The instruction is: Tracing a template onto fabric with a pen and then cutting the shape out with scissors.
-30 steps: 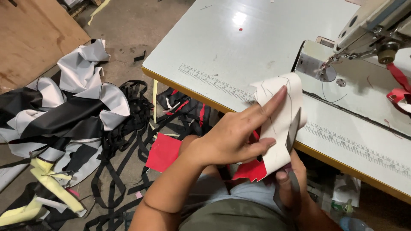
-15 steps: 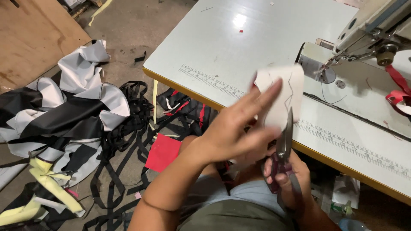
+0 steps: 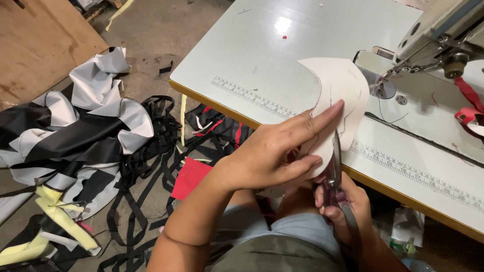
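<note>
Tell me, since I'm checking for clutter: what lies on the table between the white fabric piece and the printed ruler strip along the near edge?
Nothing: in the head view, the table is bare between the white fabric piece and the ruler strip.

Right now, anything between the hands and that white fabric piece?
Nothing visible. The left hand already lies on the white fabric piece, holding it at the table edge. The right hand grips scissors whose blades meet the piece's lower edge.
</note>
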